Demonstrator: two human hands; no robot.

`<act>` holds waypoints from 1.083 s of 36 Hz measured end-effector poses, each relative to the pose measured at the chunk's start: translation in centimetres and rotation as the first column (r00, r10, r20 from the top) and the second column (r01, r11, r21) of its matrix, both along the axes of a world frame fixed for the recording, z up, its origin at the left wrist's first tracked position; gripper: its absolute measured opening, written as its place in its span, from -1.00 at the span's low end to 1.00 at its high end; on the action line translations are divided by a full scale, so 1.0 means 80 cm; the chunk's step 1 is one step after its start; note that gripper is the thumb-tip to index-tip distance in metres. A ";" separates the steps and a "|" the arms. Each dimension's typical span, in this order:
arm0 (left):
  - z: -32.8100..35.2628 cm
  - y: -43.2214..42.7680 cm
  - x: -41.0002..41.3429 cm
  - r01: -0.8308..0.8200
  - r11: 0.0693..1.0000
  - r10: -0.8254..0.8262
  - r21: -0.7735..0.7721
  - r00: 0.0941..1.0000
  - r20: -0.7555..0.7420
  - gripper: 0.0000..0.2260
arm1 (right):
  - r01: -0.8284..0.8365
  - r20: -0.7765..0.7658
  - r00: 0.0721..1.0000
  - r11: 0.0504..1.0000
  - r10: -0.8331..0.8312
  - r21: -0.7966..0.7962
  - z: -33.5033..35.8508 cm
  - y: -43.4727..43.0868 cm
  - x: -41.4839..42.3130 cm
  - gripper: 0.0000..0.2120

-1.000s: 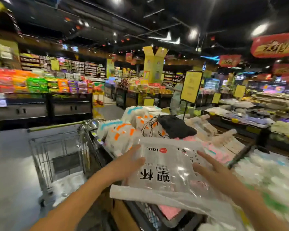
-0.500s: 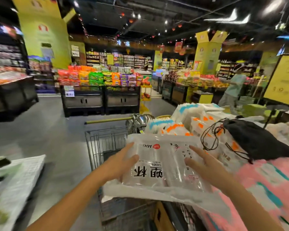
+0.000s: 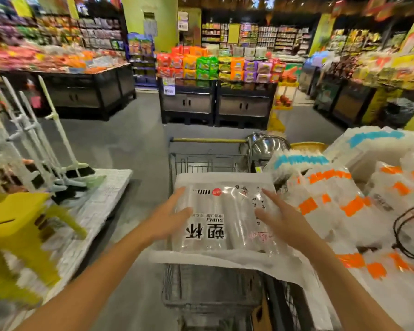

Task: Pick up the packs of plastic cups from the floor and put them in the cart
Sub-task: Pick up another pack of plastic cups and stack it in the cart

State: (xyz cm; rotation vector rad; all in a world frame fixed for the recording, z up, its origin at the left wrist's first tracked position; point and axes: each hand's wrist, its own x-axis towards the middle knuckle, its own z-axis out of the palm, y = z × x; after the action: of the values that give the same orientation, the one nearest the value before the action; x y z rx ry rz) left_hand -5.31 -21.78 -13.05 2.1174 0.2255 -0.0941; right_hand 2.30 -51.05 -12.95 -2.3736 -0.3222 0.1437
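Swinging left, 2 hands [image 3: 170,219] [image 3: 281,223] now carry pack [image 3: 225,206] over cart [image 3: 201,161].

Left of the grip a yellow stool [image 3: 17,220] is sitting; beyond the grip, steel bowls [image 3: 268,145] are shining.

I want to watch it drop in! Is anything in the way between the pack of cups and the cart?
Nothing visible is. The left hand and right hand hold the pack of cups right over the cart, above its open top. The part of the basket directly under the pack is hidden.
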 end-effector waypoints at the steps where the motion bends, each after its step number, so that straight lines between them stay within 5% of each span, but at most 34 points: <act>1: -0.008 0.005 0.011 -0.010 1.000 0.010 0.003 1.000 -0.008 -0.42 | -0.006 -0.002 1.000 1.000 0.006 -0.021 -0.008 0.007 0.014 -0.40; 19: -0.261 0.073 0.192 -0.085 0.988 0.052 -0.129 0.970 -0.239 -0.37 | 0.087 -0.266 0.960 0.996 -0.088 -0.013 -0.257 0.093 0.178 -0.35; 39: -0.566 0.002 0.145 -0.427 0.899 0.288 -0.103 0.751 -0.594 -0.29 | 0.207 -0.678 0.722 0.978 -0.140 0.019 -0.607 0.090 0.119 -0.38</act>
State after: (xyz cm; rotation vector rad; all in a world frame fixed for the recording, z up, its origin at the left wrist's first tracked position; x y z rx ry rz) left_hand 6.27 -21.63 -58.36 1.7214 0.9351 -0.5023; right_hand 11.84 -43.88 -61.55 -2.0683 0.2463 0.8605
